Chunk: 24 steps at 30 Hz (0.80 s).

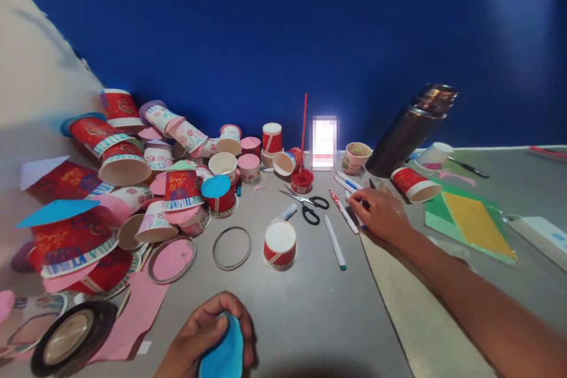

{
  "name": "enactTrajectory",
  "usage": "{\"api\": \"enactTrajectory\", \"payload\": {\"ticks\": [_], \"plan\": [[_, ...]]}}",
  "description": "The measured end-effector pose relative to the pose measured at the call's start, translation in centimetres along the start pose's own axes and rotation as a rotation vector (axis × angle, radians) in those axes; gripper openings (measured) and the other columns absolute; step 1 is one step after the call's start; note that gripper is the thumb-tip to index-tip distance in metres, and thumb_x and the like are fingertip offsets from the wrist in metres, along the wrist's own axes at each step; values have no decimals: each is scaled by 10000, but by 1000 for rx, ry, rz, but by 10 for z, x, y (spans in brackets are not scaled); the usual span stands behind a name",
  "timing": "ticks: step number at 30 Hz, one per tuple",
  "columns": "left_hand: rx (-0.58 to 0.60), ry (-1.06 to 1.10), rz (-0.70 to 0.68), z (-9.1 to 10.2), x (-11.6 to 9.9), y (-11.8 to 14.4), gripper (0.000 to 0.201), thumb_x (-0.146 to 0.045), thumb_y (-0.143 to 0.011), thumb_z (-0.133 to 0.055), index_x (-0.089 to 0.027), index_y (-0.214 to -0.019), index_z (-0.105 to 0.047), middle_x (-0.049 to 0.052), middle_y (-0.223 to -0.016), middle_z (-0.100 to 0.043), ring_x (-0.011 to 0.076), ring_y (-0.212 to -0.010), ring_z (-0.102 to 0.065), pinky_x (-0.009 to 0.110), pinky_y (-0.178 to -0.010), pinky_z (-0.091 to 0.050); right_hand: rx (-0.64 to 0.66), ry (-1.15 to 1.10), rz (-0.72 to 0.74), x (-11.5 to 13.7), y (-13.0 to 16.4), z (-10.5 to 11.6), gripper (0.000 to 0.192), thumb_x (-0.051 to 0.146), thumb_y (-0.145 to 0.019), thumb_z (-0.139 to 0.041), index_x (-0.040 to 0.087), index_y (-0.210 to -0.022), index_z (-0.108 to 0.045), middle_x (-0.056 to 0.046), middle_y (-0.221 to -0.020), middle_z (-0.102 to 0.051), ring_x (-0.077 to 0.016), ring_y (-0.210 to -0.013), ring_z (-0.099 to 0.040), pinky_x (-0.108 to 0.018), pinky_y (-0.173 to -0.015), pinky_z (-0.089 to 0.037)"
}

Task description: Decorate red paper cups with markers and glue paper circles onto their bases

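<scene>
- Currently, the left hand (208, 336) sits at the bottom centre of the frame, fingers curled shut around a blue paper piece (224, 354); the piece's rounded edge shows between thumb and fingers.
- The right hand (381, 215) lies right of centre, its arm running down to the lower right corner. Its fingers are bent down onto a cluster of markers (349, 189); whether they are closed on one marker cannot be told.
- A white marker with a green tip (335, 242) lies just left of the right hand, apart from it.
- A pair of black-handled scissors (308, 204) lies left of the markers, blades pointing to the upper left.
- A red-and-white paper cup (279, 245) stands mouth-down at centre frame, between the two hands. A glue stick (286, 212) lies just above it.
- A thin grey ring (231, 248) lies flat to the left of that cup. A second ring with a pink disc inside it (172, 260) lies further left.
- A heap of decorated paper cups (133, 189) fills the left of the frame, several capped with pink or blue paper.
- A tape roll (71, 339) lies in the lower left corner, touching a pink paper sheet (137, 316).
- A dark metal flask (410, 130) leans tilted at upper right.
- Green and yellow paper sheets (473, 221) lie stacked at right.
- All items rest on a grey table (310, 319).
</scene>
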<state>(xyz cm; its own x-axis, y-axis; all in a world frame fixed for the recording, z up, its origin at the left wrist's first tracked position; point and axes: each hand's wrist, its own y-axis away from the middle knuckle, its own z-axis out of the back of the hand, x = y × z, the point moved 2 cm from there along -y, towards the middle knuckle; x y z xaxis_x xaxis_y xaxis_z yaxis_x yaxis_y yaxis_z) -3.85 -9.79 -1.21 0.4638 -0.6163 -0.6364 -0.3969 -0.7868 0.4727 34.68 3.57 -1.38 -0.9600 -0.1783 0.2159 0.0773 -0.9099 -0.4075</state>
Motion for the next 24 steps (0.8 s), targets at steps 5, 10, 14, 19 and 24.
{"api": "enactTrajectory", "payload": {"ticks": [5,10,14,19,24], "plan": [[70,30,-19,4,3,-4,185,-292,-872,-805,-146,-862,-691,72,-792,-732,205,-642,-745,244,-547,-569,169,-93,222,35,-15,5,177,287,-995,-600,218,-895,-729,-52,-880,-776,-219,-813,-704,-319,-695,-438],[96,39,-36,6,6,-7,166,-281,-887,-791,-135,-861,-716,82,-788,-750,198,-625,-754,251,-568,-596,305,-119,448,98,-45,-3,215,216,-964,-670,236,-1168,-735,-93,-1163,-729,-246,-1028,-668,-309,-712,-427],[84,49,-54,9,8,-6,133,-270,-893,-779,-153,-916,-720,85,-814,-754,227,-662,-764,251,-466,-597,443,-190,503,125,-65,-20,188,197,-895,-774,225,-1081,-781,-114,-1164,-683,-253,-1053,-619,-310,-756,-425],[-28,37,-69,3,2,-2,160,-226,-853,-818,-169,-947,-703,49,-783,-733,203,-642,-737,234,-398,-579,406,-277,417,119,-76,-18,121,144,-787,-832,197,-870,-762,-100,-1052,-711,-257,-1014,-625,-320,-780,-437],[-142,-65,-80,-17,-5,-2,266,-208,-782,-880,-157,-889,-642,69,-779,-752,196,-641,-733,226,-468,-579,243,-472,175,97,-74,26,257,329,-980,-587,180,-1144,-717,-86,-978,-731,-205,-817,-631,-320,-688,-462]]}}
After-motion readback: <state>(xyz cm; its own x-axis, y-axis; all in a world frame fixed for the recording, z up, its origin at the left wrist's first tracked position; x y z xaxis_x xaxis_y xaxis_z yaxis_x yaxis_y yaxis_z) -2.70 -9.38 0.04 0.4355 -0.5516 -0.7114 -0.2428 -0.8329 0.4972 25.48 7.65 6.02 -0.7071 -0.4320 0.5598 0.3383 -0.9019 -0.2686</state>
